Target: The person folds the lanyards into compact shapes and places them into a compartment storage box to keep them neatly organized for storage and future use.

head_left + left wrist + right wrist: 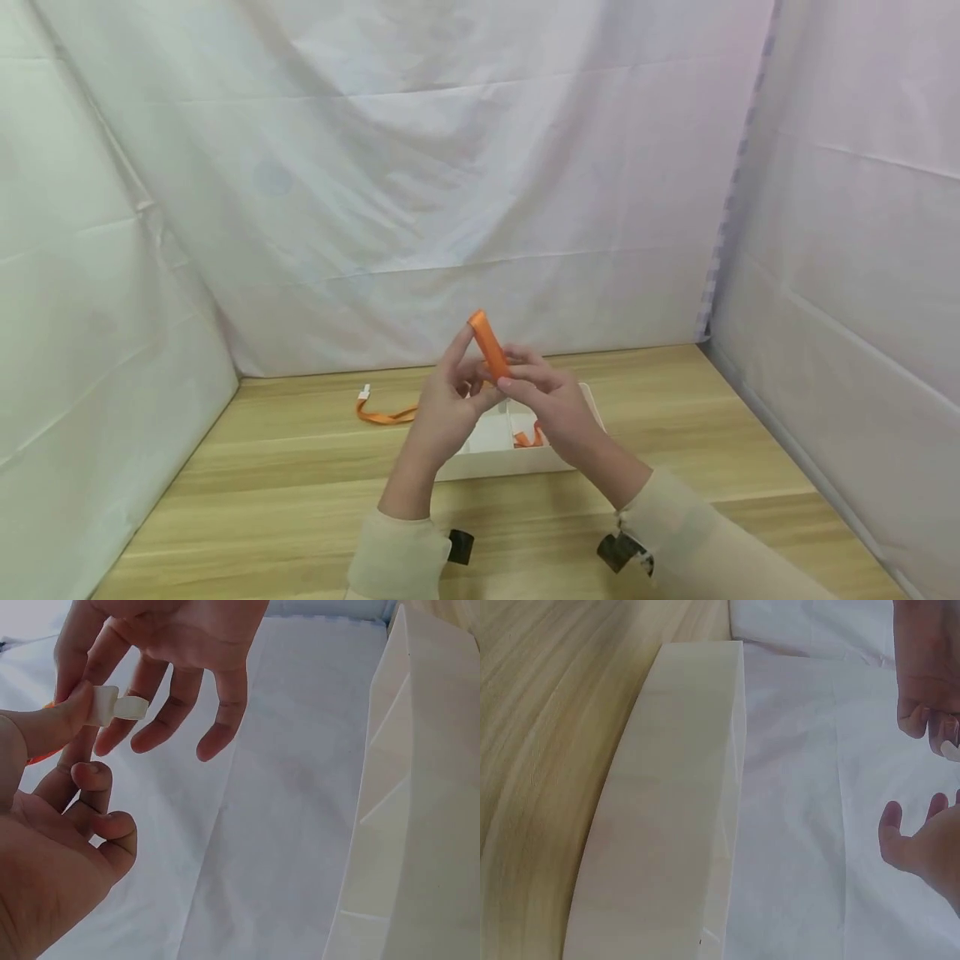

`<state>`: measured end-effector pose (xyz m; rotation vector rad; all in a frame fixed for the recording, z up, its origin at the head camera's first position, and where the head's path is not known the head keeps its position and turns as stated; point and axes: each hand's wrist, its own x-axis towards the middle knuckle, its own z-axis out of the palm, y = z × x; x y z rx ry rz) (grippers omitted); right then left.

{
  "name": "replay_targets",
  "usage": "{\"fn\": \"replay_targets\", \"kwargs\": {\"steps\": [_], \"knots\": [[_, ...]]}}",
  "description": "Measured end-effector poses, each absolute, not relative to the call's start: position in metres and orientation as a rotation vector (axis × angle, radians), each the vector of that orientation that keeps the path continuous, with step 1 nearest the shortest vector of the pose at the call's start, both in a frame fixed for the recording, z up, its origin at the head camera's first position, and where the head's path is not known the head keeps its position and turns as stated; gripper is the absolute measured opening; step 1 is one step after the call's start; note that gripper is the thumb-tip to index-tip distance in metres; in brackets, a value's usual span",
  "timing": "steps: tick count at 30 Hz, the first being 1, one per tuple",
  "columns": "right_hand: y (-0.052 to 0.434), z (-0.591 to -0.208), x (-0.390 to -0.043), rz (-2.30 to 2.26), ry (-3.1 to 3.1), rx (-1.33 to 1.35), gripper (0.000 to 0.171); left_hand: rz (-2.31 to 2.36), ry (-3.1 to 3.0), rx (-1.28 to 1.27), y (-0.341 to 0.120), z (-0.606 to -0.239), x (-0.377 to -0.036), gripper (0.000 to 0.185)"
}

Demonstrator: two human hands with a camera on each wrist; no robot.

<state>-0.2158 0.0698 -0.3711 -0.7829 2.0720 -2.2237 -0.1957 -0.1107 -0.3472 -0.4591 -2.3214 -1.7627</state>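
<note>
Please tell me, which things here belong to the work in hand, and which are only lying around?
Work in hand:
folded orange strap, between left hand and right hand
white clip
probably white divided box, orange strap inside
probably another orange strap, left of it

Only around:
wooden table
white cloth
black wrist piece

left hand (444,410) pinching, right hand (564,412) alongside

A white box (656,810) sits on a wooden table (540,712); the left hand (933,682) pinches a white clip (950,751) near the right hand (930,844).
</note>
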Motion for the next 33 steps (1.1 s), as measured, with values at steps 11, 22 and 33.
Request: {"fn": "replay_targets", "kwargs": {"steps": [11, 22, 33], "knots": [[0.069, -0.376, -0.203, -2.082, 2.189, -0.889, 0.029, -2.152, -2.054, -0.676, -0.117, -0.346, -0.192, 0.076], [0.054, -0.385, -0.183, -1.943, 2.498, -0.801, 0.02, -2.498, -1.667, -0.559, -0.107, -0.333, -0.182, 0.03], [0.046, -0.389, -0.187, -1.559, 3.055, -1.191, 0.01, -2.312, -1.718, -0.065, -0.091, -0.325, -0.18, 0.017]]}}
